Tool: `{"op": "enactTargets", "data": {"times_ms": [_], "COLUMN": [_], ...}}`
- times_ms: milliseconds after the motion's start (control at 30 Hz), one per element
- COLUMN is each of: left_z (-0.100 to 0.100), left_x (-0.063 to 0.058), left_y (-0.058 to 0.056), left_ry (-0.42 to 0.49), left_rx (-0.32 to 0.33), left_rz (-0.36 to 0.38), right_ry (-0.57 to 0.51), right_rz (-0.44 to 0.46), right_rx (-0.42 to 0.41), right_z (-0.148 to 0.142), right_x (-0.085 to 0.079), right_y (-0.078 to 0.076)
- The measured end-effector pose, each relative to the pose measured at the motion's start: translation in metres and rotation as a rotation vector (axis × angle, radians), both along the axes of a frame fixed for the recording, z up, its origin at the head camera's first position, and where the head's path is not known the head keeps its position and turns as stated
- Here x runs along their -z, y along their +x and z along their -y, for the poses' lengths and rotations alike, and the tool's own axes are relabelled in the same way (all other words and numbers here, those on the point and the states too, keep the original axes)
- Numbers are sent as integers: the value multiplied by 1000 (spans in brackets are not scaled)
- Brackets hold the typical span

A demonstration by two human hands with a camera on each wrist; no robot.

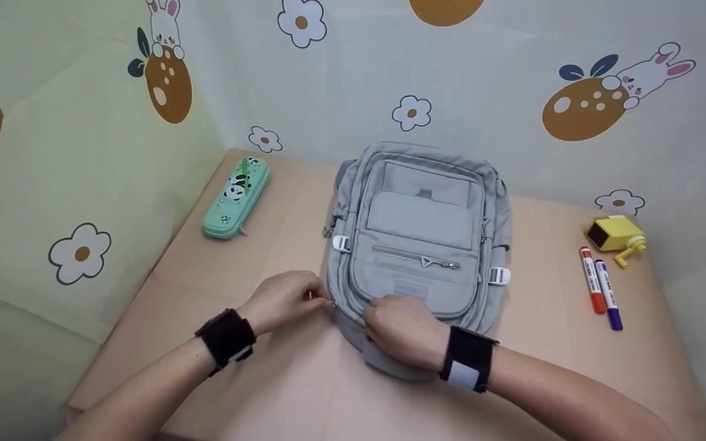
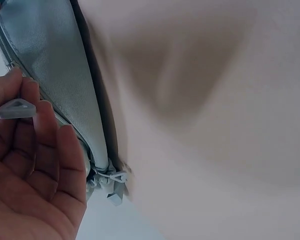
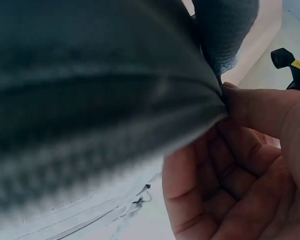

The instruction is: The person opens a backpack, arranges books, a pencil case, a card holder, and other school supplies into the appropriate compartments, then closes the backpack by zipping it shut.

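A grey backpack (image 1: 420, 220) lies front side up on the table, its zipped front pocket facing me. At its lower left edge my left hand (image 1: 285, 299) pinches a zipper pull (image 2: 17, 110) between thumb and forefinger, the triangular end poking out. Another triangular pull (image 2: 118, 177) hangs farther along the bag's side in the left wrist view. My right hand (image 1: 403, 331) grips the bag's fabric (image 3: 202, 107) near the bottom, thumb on one side and bent fingers on the other. That hand covers part of the lower front of the bag.
A green panda pencil case (image 1: 236, 196) lies at the back left of the table (image 1: 292, 380). On the right are a yellow crank sharpener (image 1: 616, 233), a red marker (image 1: 592, 282) and a purple marker (image 1: 608, 295). A patterned curtain (image 1: 353, 79) hangs behind.
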State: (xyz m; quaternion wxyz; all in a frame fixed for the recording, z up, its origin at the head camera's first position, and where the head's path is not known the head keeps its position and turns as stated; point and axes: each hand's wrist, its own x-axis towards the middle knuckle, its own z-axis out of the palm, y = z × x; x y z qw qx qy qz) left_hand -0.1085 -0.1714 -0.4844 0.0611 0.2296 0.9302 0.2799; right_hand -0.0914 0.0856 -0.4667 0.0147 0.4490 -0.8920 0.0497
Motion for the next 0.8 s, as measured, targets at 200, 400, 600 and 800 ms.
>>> {"op": "enactTargets", "data": {"times_ms": [200,400,600,800], "left_z": [8,13,13,14], "left_x": [2,10,15,15], "left_y": [-18,-38,-47,-47], "left_ry": [-29,-27,-5,-2], "left_rx": [-53,-141,-163,-159], "left_rz": [-44,-37,-19,-3], "right_ry": [-39,-68,-61,-29], "right_rz": [-33,-73,-59,53], "right_rx": [-13,-52,-60,-41], "right_z": [-2,-2,0,3], "right_x": [-2,0,-1,-7], "right_y": [5,7,5,-3]}}
